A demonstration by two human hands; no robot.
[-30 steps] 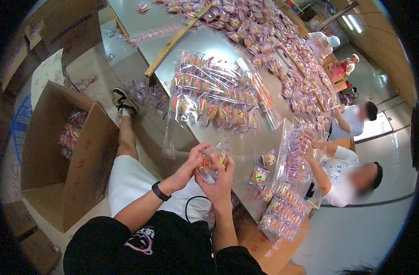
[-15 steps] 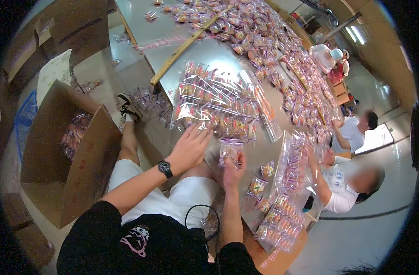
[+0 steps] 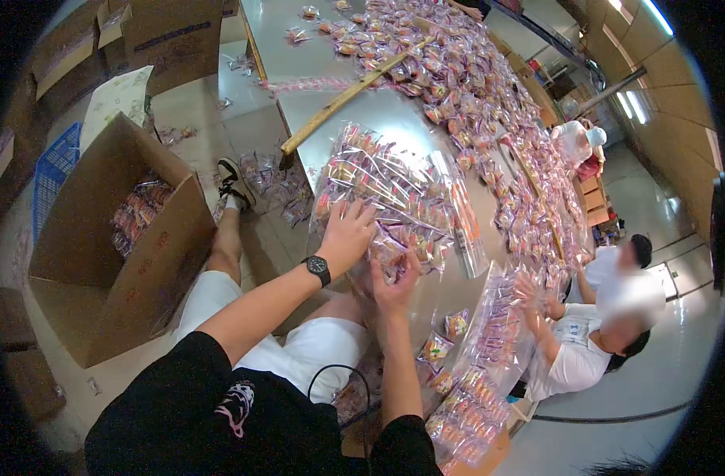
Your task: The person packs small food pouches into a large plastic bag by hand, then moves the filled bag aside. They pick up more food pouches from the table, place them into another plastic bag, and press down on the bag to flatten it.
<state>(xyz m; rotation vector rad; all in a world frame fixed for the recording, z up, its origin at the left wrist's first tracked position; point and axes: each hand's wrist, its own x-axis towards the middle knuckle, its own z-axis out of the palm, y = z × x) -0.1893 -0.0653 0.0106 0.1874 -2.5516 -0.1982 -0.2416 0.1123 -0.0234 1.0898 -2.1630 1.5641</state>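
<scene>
Head camera, looking down along a long metal table. The person, in a black shirt and white shorts, sits at the table's near end with both arms reaching forward.

The left hand, with a black watch on its wrist, lies open and flat, fingers spread, on top of a large clear bag. The bag is packed with small wrapped snack packets and rests on the table straight in front of the person.

The right hand is just beside the left, fingers pointing up against the near edge of the same bag. Its fingers curl at the plastic, but whether they are closed on a packet or on the bag itself cannot be told.

A few single packets lie on the table to the right of the right hand. Further up, a wooden stick lies slantwise across the table, and beyond it is a dense spread of loose packets.

On the floor to the left stands an open cardboard box with packets inside.

To the right, a co-worker in a white shirt handles another clear bag full of packets.
</scene>
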